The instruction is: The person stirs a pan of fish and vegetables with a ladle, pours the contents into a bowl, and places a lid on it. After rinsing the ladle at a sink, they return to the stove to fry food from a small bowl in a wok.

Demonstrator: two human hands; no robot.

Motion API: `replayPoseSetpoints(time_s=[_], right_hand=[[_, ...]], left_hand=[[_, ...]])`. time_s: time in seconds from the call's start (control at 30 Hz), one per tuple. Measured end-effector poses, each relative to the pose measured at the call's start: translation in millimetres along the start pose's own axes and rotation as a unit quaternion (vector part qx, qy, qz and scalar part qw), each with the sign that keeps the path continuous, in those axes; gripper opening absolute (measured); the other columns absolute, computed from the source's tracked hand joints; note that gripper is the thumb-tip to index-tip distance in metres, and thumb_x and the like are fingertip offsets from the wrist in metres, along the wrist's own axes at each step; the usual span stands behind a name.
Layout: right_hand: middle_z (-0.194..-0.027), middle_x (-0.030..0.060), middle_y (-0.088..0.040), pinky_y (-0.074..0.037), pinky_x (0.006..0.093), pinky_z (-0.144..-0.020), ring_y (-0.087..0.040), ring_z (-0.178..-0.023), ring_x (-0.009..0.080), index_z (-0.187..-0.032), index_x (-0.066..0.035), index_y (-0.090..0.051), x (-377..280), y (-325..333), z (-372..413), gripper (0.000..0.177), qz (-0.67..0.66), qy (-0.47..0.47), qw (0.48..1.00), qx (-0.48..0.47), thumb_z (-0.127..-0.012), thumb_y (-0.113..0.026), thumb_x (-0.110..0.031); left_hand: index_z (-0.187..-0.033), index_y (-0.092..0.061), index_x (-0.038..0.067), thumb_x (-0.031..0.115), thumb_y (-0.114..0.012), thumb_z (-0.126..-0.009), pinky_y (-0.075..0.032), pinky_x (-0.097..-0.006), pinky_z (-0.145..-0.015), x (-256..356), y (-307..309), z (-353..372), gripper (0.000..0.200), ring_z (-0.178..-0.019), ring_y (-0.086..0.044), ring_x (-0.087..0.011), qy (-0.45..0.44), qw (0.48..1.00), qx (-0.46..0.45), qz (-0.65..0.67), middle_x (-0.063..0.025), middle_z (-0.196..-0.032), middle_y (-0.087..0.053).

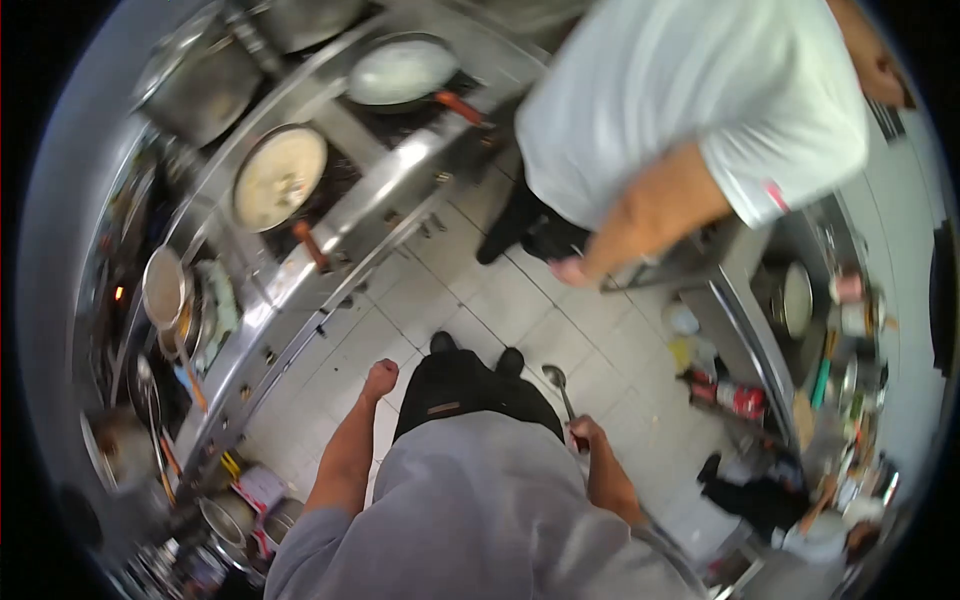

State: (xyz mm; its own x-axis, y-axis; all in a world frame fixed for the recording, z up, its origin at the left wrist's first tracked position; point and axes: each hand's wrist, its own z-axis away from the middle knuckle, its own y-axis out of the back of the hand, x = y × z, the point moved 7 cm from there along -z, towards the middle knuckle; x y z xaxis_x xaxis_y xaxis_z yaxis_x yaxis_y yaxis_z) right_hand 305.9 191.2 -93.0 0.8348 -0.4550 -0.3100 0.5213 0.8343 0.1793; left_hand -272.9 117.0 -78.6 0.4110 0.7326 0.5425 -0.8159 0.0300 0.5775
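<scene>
Along the left edge: steel stove [400, 190] running up and away, carrying a pan of pale sauce [280, 178] with an orange handle and, further along, a second pan [400, 72] with a red handle.
Left hand [380, 378]: clenched into a fist, empty, low beside the left thigh over the tiled floor [470, 290]; near the stove front but clear of it.
Ladle [563, 400]: plain metal, with a small round bowl, a thin straight shaft and a reddish grip at the hand end; bowl ahead of the right hand, just beside the right shoe, low over the tiles.
Long axis: from grip to bowl, pointing forward and a little toward the left.
Right hand [588, 432]: wrapped around the ladle's grip, fingers closed on it; by far the nearer hand, with the left fist well apart across the legs.
Upper right: co-worker [690, 100] in a white shirt, standing between stove and steel counter [740, 320].
Co-worker's hand [570, 270]: lowered, close to the counter's near corner; whether touching it, impossible to tell.
Far right: countertop crowded with bottles and tools, too blurred to name.
</scene>
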Motion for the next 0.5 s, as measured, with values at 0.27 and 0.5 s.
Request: replayPoseSetpoints(time_s=[0.27, 0.5], right_hand=[[-0.053, 0.0128, -0.056, -0.042, 0.0380, -0.039, -0.056, -0.044, 0.0224, -0.063, 0.004, -0.057, 27, -5, 31, 0.026, -0.187, -0.087, 0.976, 0.069, -0.081, -0.057, -0.015], [-0.055, 0.0115, -0.056, -0.042, 0.0366, -0.040, -0.055, -0.046, 0.0208, -0.067, 0.003, -0.059, 52, -43, 55, 0.026, -0.211, -0.120, 0.968, 0.055, -0.083, -0.060, -0.017]], left_hand=[[-0.101, -0.063, 0.001, 0.016, -0.059, -0.084, -0.050, -0.0345, -0.079, 122, -66, 19, 0.023, -0.087, -0.065, -0.0268, -0.133, 0.988, -0.070, -0.043, -0.0161, -0.090, -0.068], [-0.098, -0.062, 0.001, 0.018, -0.057, -0.086, -0.050, -0.0341, -0.070, 86, -23, -32, 0.022, -0.079, -0.064, -0.0225, -0.068, 0.996, -0.054, 0.017, -0.0117, -0.084, -0.066]])
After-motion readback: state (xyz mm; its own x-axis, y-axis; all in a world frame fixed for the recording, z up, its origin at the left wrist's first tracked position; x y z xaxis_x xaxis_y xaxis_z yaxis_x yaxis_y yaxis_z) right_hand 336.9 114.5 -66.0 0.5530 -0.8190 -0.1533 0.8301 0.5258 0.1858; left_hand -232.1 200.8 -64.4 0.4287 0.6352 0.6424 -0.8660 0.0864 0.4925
